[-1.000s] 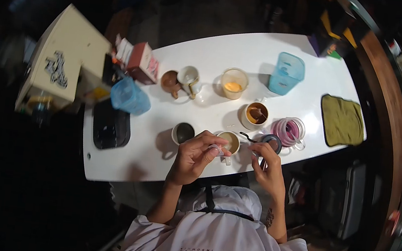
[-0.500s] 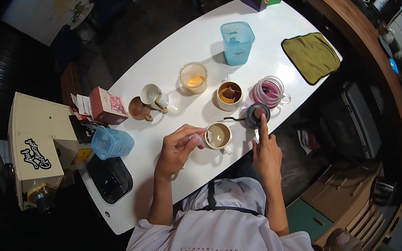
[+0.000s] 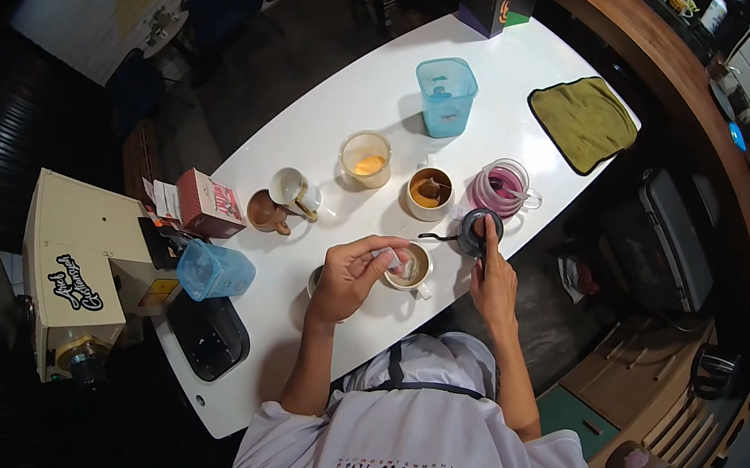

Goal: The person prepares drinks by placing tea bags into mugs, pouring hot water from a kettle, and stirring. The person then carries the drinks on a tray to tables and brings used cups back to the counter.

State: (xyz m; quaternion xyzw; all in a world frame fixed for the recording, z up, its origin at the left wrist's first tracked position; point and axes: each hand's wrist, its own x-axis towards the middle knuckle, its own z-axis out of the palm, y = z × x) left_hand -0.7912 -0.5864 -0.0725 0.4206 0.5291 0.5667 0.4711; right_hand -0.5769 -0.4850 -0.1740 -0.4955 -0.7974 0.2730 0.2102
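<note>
My left hand (image 3: 350, 276) is closed in a pinch on a small whitish packet (image 3: 385, 258), held at the left rim of a white mug (image 3: 411, 268) with pale contents. Under this hand, the rim of another cup (image 3: 314, 281) peeks out, mostly hidden. My right hand (image 3: 493, 284) grips a dark gooseneck kettle (image 3: 477, 231), its index finger lying along the lid; the handle is hidden by the hand. The kettle's thin spout points left, just beyond the mug. Behind it stands a mug (image 3: 427, 205) with brown contents and what looks like a tea bag.
A glass jug (image 3: 502, 189) with purple liquid, a cup (image 3: 367, 159) holding something orange, a tilted white cup (image 3: 295, 192) and a brown cup (image 3: 266, 212) surround the workspace. Blue containers (image 3: 446, 99), a pink box (image 3: 210, 204), a green cloth (image 3: 582, 124) and a grinder-like machine (image 3: 80, 265) stand farther out.
My left hand has moved right with the packet, which is now over the mug's left edge, uncovering a cup rim behind. My right hand stays on the kettle. The whole view has shifted slightly.
</note>
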